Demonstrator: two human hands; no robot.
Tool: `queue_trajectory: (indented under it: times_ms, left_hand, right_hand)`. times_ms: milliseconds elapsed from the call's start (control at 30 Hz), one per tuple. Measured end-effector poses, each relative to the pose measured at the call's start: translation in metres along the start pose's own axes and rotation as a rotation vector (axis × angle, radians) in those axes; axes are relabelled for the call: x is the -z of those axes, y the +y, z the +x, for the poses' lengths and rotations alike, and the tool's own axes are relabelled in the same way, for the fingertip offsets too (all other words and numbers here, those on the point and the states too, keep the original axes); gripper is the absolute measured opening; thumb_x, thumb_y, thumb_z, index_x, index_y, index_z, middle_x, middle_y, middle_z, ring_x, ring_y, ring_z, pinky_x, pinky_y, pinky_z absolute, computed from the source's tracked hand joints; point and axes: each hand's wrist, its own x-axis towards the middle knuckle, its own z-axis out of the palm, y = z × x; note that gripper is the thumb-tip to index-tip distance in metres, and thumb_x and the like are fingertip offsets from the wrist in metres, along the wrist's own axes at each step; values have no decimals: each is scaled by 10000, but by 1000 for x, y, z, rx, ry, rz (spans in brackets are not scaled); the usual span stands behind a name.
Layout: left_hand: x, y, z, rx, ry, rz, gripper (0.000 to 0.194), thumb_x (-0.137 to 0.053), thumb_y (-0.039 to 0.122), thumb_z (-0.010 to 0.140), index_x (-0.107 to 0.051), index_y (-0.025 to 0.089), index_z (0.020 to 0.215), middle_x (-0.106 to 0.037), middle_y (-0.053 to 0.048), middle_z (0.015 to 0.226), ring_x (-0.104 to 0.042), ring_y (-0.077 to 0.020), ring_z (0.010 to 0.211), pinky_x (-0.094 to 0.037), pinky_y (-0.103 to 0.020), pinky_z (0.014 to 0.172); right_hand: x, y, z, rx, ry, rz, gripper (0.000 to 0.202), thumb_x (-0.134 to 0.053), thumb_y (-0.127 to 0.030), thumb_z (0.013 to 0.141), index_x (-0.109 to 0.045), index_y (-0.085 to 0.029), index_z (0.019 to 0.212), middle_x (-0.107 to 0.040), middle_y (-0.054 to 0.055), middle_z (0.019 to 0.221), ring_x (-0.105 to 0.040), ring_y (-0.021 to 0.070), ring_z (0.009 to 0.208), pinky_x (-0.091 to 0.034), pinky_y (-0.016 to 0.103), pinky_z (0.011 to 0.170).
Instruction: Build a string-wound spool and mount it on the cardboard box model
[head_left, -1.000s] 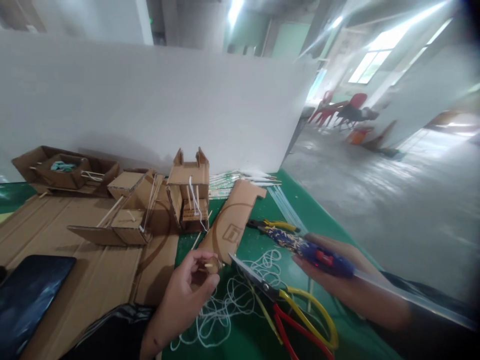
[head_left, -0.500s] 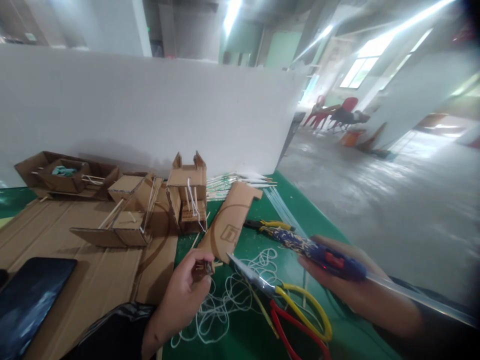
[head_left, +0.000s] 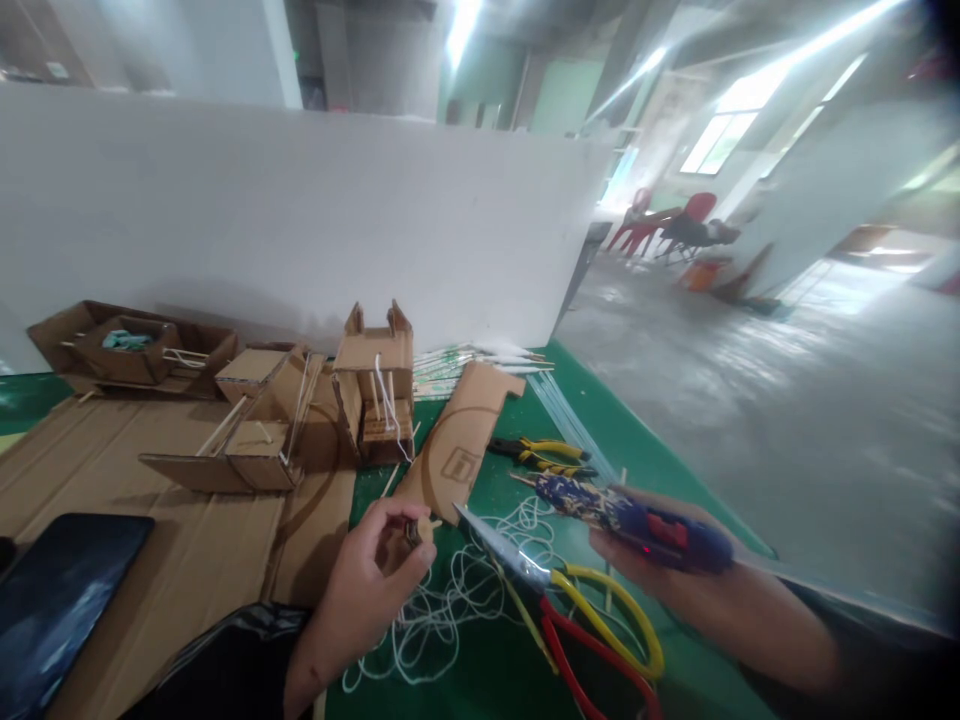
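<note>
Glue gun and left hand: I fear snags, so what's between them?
In the head view, scissors, tangled white string and a cardboard strip's near end lie between the left hand and glue gun.

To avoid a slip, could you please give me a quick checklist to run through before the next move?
1. Left hand grips the small cardboard piece: ok.
2. Right hand holds the blue glue gun: ok.
3. Red light on the gun lit: ok.
4. Nozzle hot enough: cannot tell.
5. Space between the hands free: not ok, scissors lie there.
6. Scissors off the white string: not ok, they overlap.
</note>
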Motion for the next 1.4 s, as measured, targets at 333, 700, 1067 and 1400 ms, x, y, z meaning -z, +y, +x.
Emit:
queue_trajectory:
  times_ms: [333,700,1067,1400]
  left_hand:
    - [-2,-2,-1,-26,-9,-32,239,-649,190,834,-518,210,1033,-642,-81,1115,-626,-217,1087,-481,-368,968]
    - [5,6,-3,-146,-57,253,288,-642,143,815,-591,252,1076,-606,-47,1110,-583,-241,1100,-439,-411,991]
    - [4,5,-6,-190,-81,253,310,-630,116,826,-582,274,1088,-612,-35,1126,-555,-240,1127,-413,-419,1008]
    - [5,4,-4,-167,-100,269,240,-656,211,859,-589,276,1080,-598,-37,1126,-548,-241,1133,-418,-424,1006]
  right_hand:
    - [-33,-24,-1,-290,-492,155,444,-586,-580,828,-474,-203,621,-467,-52,432,-414,92,415,-365,228,453]
    - [-53,-34,4,-363,-604,99,398,-666,-561,762,-564,-189,667,-478,-74,409,-375,53,347,-320,164,370]
    - [-55,-35,6,-376,-615,126,360,-722,-518,725,-562,-204,649,-461,-81,383,-394,61,328,-299,161,329]
    - [-54,-42,6,-379,-627,63,256,-678,-432,795,-570,-205,744,-479,-91,389,-414,68,330,-318,163,340]
